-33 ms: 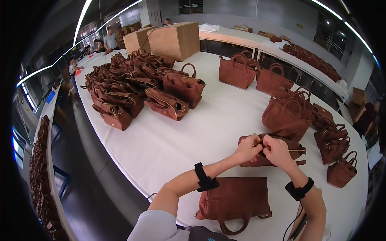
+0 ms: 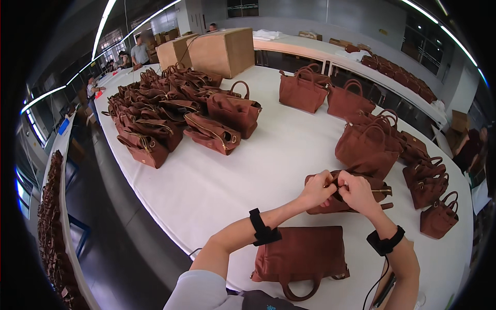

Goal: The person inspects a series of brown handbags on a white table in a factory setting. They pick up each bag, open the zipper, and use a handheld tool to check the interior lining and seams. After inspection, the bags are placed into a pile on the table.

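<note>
A reddish-brown handbag [image 2: 341, 205] lies on the white table in front of me, its mouth upward. A gold zipper [image 2: 381, 191] shows at its right end. My left hand [image 2: 319, 190] pinches at the middle of the bag's opening. Close beside it, my right hand [image 2: 355, 191] is closed on the same spot, fingers curled inward. What exactly lies between the fingertips is hidden. Nearer to me, a second brown handbag [image 2: 302, 250] lies flat, its handle looped toward my body. Just beyond my hands stands a larger brown handbag [image 2: 364, 150] with upright handles.
Many brown handbags [image 2: 155, 103] crowd the table's far left. Smaller handbags [image 2: 439, 217] stand along the right edge. Large cardboard boxes [image 2: 227, 51] sit at the back. A black cable [image 2: 380, 281] runs by my right forearm. Several people are in the far left background.
</note>
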{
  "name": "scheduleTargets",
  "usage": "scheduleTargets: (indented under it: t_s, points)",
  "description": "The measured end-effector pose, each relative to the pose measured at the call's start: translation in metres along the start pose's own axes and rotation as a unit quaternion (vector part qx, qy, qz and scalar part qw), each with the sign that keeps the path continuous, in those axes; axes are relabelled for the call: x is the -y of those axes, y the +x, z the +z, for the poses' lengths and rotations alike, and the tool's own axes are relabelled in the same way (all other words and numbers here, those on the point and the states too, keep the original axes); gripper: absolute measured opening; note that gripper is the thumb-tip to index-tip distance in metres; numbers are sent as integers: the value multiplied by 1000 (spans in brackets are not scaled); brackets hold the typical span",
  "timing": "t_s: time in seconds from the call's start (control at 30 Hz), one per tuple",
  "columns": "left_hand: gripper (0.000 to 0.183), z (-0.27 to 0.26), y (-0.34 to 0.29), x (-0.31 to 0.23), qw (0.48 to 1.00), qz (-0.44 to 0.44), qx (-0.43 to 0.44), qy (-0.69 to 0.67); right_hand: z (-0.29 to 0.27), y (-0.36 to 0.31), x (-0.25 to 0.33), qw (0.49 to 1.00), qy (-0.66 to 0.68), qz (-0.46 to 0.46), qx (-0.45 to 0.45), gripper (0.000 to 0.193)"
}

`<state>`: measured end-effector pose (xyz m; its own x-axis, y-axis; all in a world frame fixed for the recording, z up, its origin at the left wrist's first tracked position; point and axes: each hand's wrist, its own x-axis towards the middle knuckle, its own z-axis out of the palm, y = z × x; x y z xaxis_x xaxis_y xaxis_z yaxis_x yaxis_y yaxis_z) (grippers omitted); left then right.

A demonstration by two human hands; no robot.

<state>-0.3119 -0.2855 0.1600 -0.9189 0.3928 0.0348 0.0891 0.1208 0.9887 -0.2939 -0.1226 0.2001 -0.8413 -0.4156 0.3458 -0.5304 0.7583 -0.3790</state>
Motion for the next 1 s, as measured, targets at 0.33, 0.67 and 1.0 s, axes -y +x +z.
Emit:
scheduleTargets:
  t_s: [0.33,0.67,1.0]
  points:
    - [9,-31,-11,16,994,28,-55,86,-61,-36,-103,940,82,321,74,12]
    - [9,-115,-5,49,964,-90,225,106,-87,-112,-171,783,237,465,340,33]
    - [20,-130,56,38,919,-134,290,230,-50,-52,-318,853,199,453,-167,103]
